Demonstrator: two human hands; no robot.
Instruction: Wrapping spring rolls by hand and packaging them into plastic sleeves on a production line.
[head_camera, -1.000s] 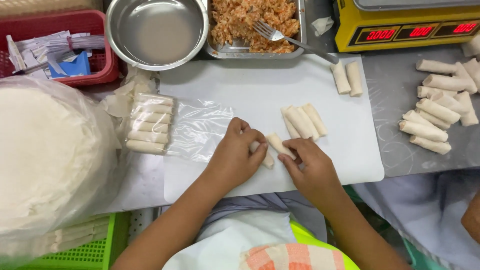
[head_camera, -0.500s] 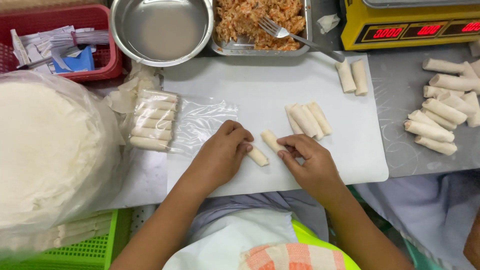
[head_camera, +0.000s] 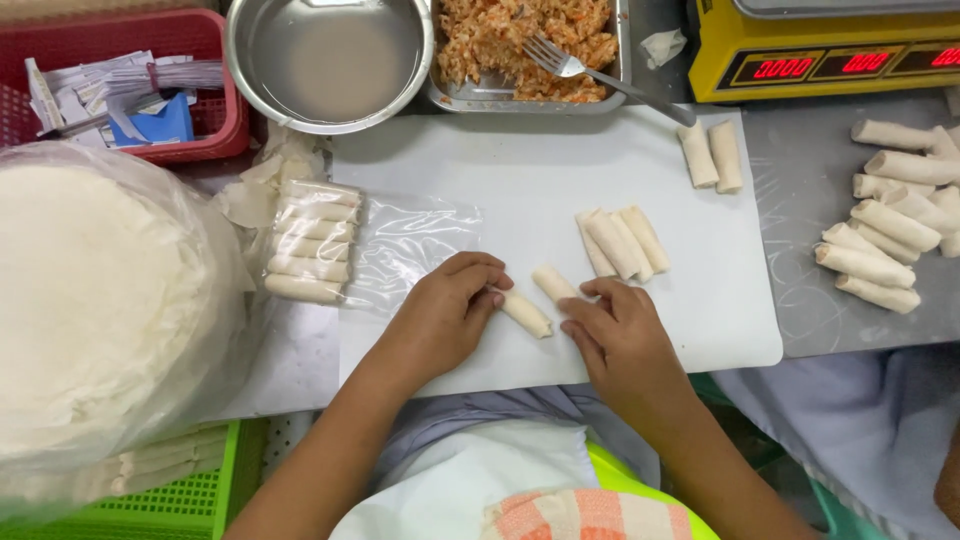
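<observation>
On the white cutting board (head_camera: 560, 180), my left hand (head_camera: 440, 315) pinches the end of a small pale spring roll (head_camera: 524, 314) lying slanted. My right hand (head_camera: 620, 335) rests its fingertips on the board beside a second short roll (head_camera: 554, 284), fingers bent, holding nothing. Three finished rolls (head_camera: 622, 242) lie just beyond my right hand. A clear plastic bag (head_camera: 400, 250) with a row of rolls (head_camera: 310, 255) inside lies to the left of my left hand.
A metal tray of orange filling (head_camera: 520, 35) with a fork (head_camera: 600, 72), an empty steel bowl (head_camera: 330, 60), a red basket (head_camera: 120, 90) and a yellow scale (head_camera: 830, 50) line the back. Bagged round wrappers (head_camera: 100, 310) sit left. Two rolls (head_camera: 710, 155) and a pile (head_camera: 895, 230) lie right.
My hands have drawn apart. The two short rolls they held together now lie separate, one at my left fingers and one by my right fingertips.
</observation>
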